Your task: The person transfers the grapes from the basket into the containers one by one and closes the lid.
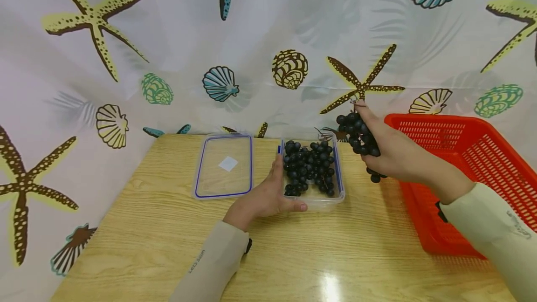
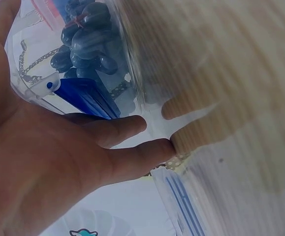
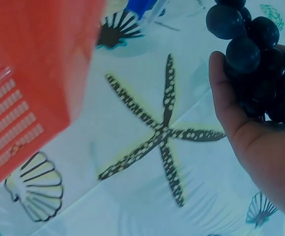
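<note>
Dark grapes fill much of a clear plastic container on the table. Against its left side lies my left hand, thumb along the front and fingers extended. The left wrist view shows the straight fingers of that hand beside the container's blue clip. My right hand holds a bunch of grapes in the air, right of the container and near the red basket. In the right wrist view, the thumb curls around the bunch.
A clear lid with a blue seal lies left of the container. To the right stands a red plastic basket with slotted walls, partly behind the right forearm. A white curtain printed with shells and starfish hangs behind the wooden table.
</note>
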The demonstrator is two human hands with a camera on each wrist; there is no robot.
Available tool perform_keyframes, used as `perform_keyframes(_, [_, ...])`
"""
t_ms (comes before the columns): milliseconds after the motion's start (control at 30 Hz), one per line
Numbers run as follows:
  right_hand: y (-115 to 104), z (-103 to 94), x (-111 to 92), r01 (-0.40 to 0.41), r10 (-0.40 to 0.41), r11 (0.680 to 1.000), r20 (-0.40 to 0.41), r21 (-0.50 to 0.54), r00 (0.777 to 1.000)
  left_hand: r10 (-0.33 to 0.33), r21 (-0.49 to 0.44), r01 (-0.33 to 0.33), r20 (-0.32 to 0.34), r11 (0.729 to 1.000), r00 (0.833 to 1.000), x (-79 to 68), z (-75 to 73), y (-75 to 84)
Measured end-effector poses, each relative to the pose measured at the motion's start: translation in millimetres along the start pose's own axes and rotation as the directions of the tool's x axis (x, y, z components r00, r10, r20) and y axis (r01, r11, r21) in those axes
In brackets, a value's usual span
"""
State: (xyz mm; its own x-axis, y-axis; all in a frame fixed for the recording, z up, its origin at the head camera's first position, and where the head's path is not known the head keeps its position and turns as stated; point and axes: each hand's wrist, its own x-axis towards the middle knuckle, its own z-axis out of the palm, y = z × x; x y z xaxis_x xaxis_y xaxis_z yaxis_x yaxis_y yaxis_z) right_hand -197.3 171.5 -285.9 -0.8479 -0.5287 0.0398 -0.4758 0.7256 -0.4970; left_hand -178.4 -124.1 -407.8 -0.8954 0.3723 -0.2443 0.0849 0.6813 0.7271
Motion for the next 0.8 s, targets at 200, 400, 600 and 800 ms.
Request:
perform_keyframes(200, [-15.4,12.3,10.1,0.046,-0.046,0.999,0.010,0.025,0.999,-0.001,0.004,0.001,-0.001,1.000,1.000,0.7,0.4,-0.8])
perform_keyframes(400, [-32.0,25.7,22.3,0.085,-0.086,0.995,0.019,0.046,0.996,0.008,-0.002,-0.008,-0.002,1.000,1.000,1.2,0.3,-1.2])
perform_keyframes(600, [-48.0,41.2,32.6,0.109,-0.109,0.993,0.014,0.041,0.994,0.022,-0.006,-0.022,-0.001,1.000,1.000,0.7,-0.5,-2.3])
perform_keyframes(800, [-56.9,56.6,40.7,0.125,-0.124,0.989,-0.010,0.083,0.992,0.026,-0.016,-0.026,0.008,1.000,1.000,0.5,-0.9,-3.0])
